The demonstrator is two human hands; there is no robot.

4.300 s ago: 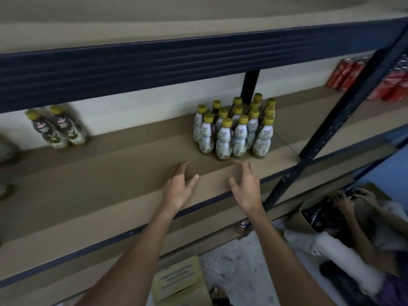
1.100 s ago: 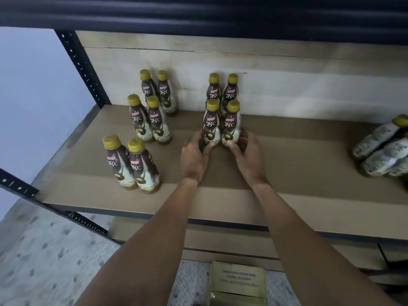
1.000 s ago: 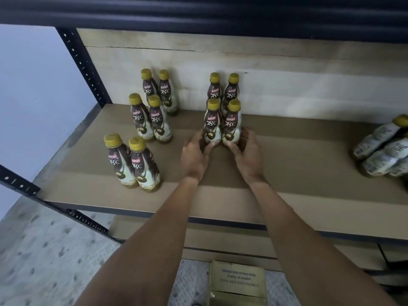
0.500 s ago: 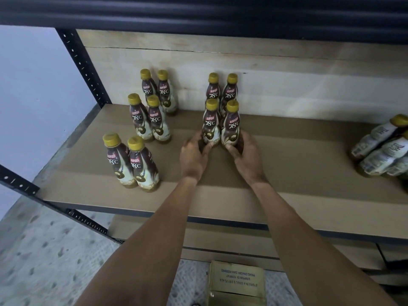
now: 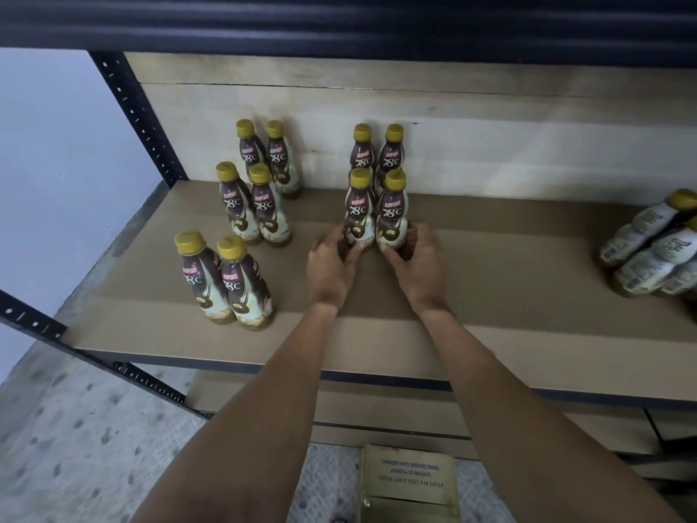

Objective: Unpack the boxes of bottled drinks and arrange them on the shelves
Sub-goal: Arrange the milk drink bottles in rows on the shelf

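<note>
Brown coffee bottles with gold caps stand in pairs on the tan shelf board [image 5: 490,296]. My left hand [image 5: 332,266] grips the base of the front left bottle [image 5: 360,209] of the middle group. My right hand [image 5: 415,264] grips the base of the front right bottle [image 5: 393,213] beside it. Two more bottles [image 5: 377,152] stand right behind them against the back wall. To the left stand a near pair [image 5: 222,285], a middle pair [image 5: 252,209] and a far pair [image 5: 269,156].
White-labelled bottles [image 5: 656,247] sit at the right edge of the shelf. A dark metal upright [image 5: 135,115] bounds the shelf on the left. A cardboard box [image 5: 409,485] sits on the speckled floor below. The dark beam [image 5: 339,24] of the shelf above hangs overhead.
Over the last second my hands have stayed on the two front bottles, which shifted only slightly. Four seconds ago I faced another part of the shelf with white-labelled bottles.
</note>
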